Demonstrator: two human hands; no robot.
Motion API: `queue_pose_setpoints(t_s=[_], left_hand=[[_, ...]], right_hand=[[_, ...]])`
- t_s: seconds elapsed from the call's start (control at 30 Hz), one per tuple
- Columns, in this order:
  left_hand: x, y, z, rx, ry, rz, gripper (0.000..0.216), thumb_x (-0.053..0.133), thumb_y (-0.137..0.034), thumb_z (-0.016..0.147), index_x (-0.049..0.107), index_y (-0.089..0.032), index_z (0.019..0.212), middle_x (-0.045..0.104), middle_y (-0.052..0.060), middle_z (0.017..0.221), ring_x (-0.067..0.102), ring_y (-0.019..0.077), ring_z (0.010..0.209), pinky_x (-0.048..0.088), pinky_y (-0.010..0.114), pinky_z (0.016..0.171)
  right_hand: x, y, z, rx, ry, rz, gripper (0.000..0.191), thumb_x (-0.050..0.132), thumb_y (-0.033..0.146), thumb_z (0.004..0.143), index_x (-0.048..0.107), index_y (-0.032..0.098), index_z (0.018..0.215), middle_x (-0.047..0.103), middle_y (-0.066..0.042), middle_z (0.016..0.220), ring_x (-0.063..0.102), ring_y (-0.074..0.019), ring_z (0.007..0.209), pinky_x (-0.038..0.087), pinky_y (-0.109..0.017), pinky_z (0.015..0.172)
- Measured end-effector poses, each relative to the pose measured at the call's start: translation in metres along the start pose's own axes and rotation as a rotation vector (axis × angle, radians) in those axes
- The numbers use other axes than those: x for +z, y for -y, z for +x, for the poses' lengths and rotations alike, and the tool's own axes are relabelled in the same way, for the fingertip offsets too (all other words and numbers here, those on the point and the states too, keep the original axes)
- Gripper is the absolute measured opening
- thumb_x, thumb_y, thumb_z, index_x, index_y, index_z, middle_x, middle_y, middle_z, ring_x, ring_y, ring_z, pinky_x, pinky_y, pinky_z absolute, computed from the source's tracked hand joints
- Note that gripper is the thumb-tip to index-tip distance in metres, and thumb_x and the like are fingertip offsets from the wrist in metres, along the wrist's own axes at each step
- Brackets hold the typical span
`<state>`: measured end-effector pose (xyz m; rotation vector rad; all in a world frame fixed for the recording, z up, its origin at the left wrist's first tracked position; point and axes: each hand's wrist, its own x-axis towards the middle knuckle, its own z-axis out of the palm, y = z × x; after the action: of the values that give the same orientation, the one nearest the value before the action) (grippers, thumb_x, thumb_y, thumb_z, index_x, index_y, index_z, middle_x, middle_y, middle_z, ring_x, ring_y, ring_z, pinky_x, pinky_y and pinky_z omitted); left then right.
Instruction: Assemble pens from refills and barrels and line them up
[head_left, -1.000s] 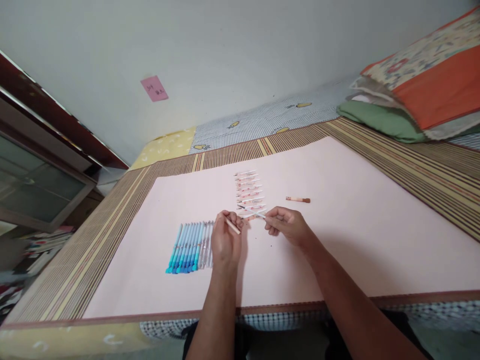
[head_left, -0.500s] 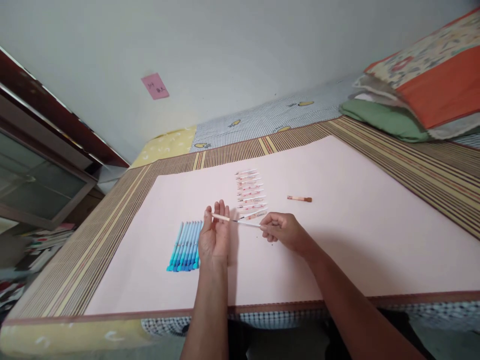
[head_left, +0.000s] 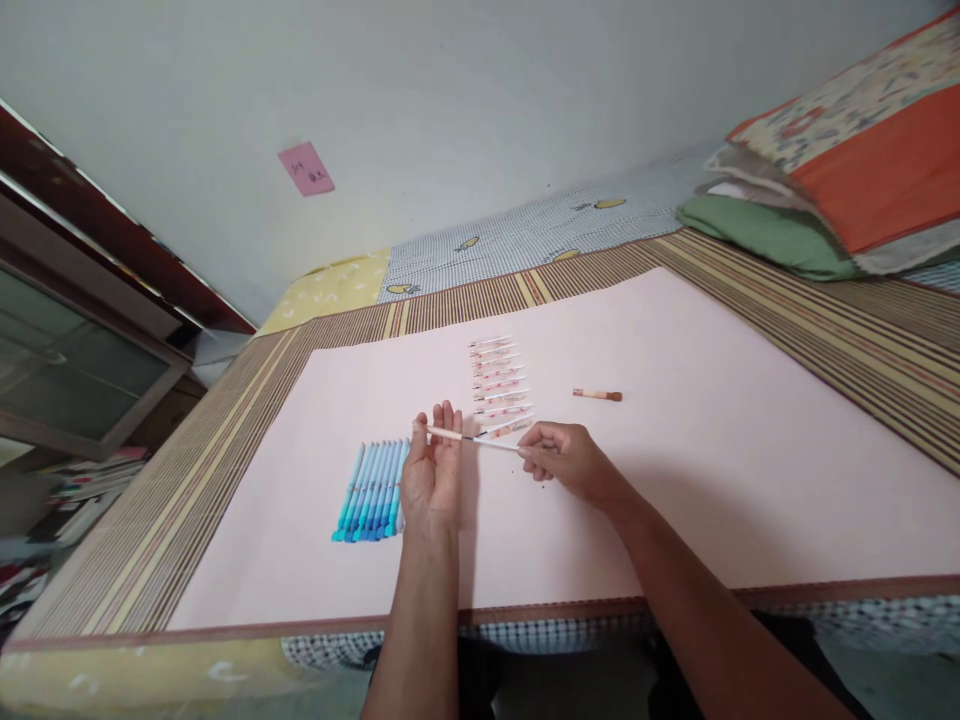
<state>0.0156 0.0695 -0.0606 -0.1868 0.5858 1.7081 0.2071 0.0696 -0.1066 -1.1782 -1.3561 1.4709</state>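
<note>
A slim pen, beige at one end and white at the other with a dark band between, stretches level between my two hands. The thumb side of my left hand pinches the beige end; the palm is turned up and the other fingers are extended. My right hand has its fingertips closed on the white end. Just beyond lies a column of slim printed pens with white ends, the nearest one slanted. A row of blue pens rests left of my left hand, which partly covers its right edge.
A short beige piece with a brown end lies to the right on the pink sheet. Under the sheet is a striped mat. Folded bedding is piled at the far right, and a pink note is on the wall.
The left hand and the beige end of the pen have shifted very slightly right. Both hands keep their grip, and the laid-out pens stay in place.
</note>
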Motion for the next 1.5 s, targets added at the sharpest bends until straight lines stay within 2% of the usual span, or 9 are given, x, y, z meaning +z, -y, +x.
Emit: queue_pose_setpoints(t_s=[0.2, 0.4, 0.6, 0.77, 0.87, 0.97, 1.13, 1.33, 1.5], left_hand=[[-0.004, 0.005, 0.001, 0.044, -0.043, 0.1, 0.013, 0.054, -0.018, 0.099, 0.067, -0.016, 0.096, 0.067, 0.008, 0.097, 0.071, 0.0175, 0.095, 0.062, 0.038, 0.086], [-0.013, 0.011, 0.007, 0.077, -0.006, 0.261, 0.004, 0.069, -0.016, 0.09, 0.07, -0.015, 0.093, 0.06, -0.001, 0.073, 0.058, 0.0064, 0.059, 0.048, 0.016, 0.053], [-0.024, 0.017, 0.012, 0.279, 0.14, 0.68, 0.029, 0.09, -0.026, 0.065, 0.066, -0.013, 0.076, 0.058, -0.005, 0.059, 0.053, 0.0045, 0.052, 0.042, 0.014, 0.051], [-0.022, 0.027, -0.001, -0.045, 0.391, 1.057, 0.036, 0.091, -0.035, 0.063, 0.063, -0.013, 0.072, 0.063, 0.0, 0.056, 0.058, 0.0109, 0.048, 0.045, 0.022, 0.052], [-0.019, 0.035, -0.011, -0.293, 0.604, 1.077, 0.037, 0.086, -0.039, 0.07, 0.064, -0.012, 0.082, 0.067, 0.004, 0.063, 0.06, 0.0131, 0.049, 0.047, 0.026, 0.054], [-0.021, 0.043, -0.016, -0.464, 0.725, 0.977, 0.033, 0.08, -0.039, 0.078, 0.062, -0.012, 0.087, 0.069, 0.007, 0.07, 0.062, 0.014, 0.053, 0.047, 0.027, 0.057], [-0.026, 0.055, -0.017, -0.61, 0.708, 0.806, 0.024, 0.075, -0.03, 0.083, 0.06, -0.013, 0.091, 0.068, 0.008, 0.079, 0.063, 0.0154, 0.06, 0.047, 0.029, 0.064], [-0.024, 0.059, -0.018, -0.625, 0.595, 0.653, 0.017, 0.072, -0.023, 0.082, 0.058, -0.012, 0.082, 0.056, 0.003, 0.071, 0.045, 0.0078, 0.056, 0.034, 0.022, 0.056], [-0.028, 0.057, -0.017, -0.631, 0.589, 0.64, 0.014, 0.069, -0.02, 0.083, 0.057, -0.013, 0.082, 0.053, 0.002, 0.072, 0.043, 0.0073, 0.056, 0.033, 0.022, 0.055]], right_hand=[[-0.001, 0.003, -0.001, -0.008, -0.02, 0.005, 0.02, 0.071, 0.036, 0.076, 0.067, 0.016, 0.078, 0.067, -0.002, 0.064, 0.06, -0.0128, 0.055, 0.049, -0.026, 0.055], [-0.003, 0.005, -0.003, -0.035, -0.034, -0.005, 0.022, 0.071, 0.038, 0.077, 0.068, 0.016, 0.078, 0.066, -0.002, 0.064, 0.059, -0.013, 0.055, 0.049, -0.027, 0.056], [-0.009, 0.001, 0.001, -0.095, -0.133, 0.058, 0.025, 0.074, 0.041, 0.076, 0.068, 0.017, 0.081, 0.065, -0.001, 0.064, 0.057, -0.0124, 0.054, 0.047, -0.027, 0.054], [-0.016, 0.001, 0.007, -0.088, -0.241, 0.201, 0.036, 0.076, 0.052, 0.072, 0.065, 0.018, 0.078, 0.066, -0.003, 0.065, 0.055, -0.0122, 0.052, 0.044, -0.026, 0.051], [-0.018, 0.004, 0.007, -0.1, -0.257, 0.199, 0.038, 0.074, 0.056, 0.074, 0.066, 0.018, 0.077, 0.063, -0.001, 0.061, 0.054, -0.0121, 0.052, 0.044, -0.026, 0.051], [-0.016, 0.007, 0.004, -0.155, -0.265, 0.086, 0.036, 0.066, 0.054, 0.081, 0.069, 0.018, 0.08, 0.059, 0.001, 0.058, 0.053, -0.0125, 0.053, 0.044, -0.026, 0.053], [-0.009, 0.01, -0.001, -0.151, -0.248, -0.055, 0.032, 0.057, 0.049, 0.088, 0.069, 0.02, 0.083, 0.056, 0.002, 0.056, 0.052, -0.0136, 0.051, 0.041, -0.026, 0.05], [-0.005, 0.007, -0.003, -0.245, -0.244, -0.311, 0.028, 0.047, 0.041, 0.096, 0.064, 0.022, 0.085, 0.058, 0.003, 0.052, 0.056, -0.0161, 0.055, 0.042, -0.027, 0.057], [-0.006, 0.008, -0.005, -0.293, -0.192, -0.502, 0.032, 0.04, 0.042, 0.1, 0.054, 0.024, 0.077, 0.058, 0.003, 0.055, 0.054, -0.016, 0.056, 0.038, -0.027, 0.06]])
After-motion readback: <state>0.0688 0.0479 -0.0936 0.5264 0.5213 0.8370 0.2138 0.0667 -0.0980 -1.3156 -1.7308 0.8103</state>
